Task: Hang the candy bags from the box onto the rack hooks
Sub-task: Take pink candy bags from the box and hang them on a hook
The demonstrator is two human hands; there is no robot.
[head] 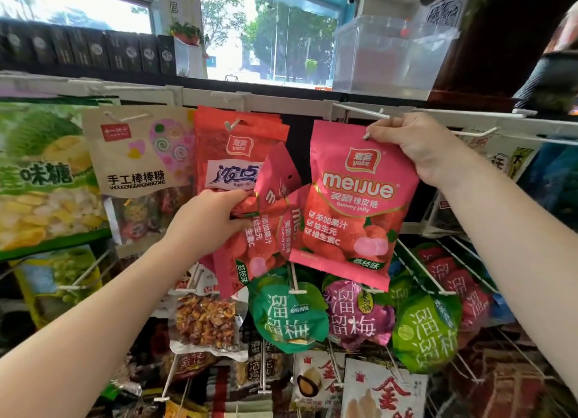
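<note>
My right hand (416, 145) pinches the top right corner of a pink Meijue gummy bag (359, 205) and holds it up at a white rack hook (366, 135), whose tip shows at the bag's top edge. My left hand (206, 220) grips a bunch of several more pink Meijue bags (266, 230), tilted and crumpled, just left of and below the raised bag. The box is out of view.
Red Yake candy bags (231, 155) hang on the hook to the left, beside a brown lollipop bag (137, 155). An empty white hook (359, 111) juts out above the raised bag. Green and purple plum bags (291, 317) hang below. A clear bin (384, 51) sits on top.
</note>
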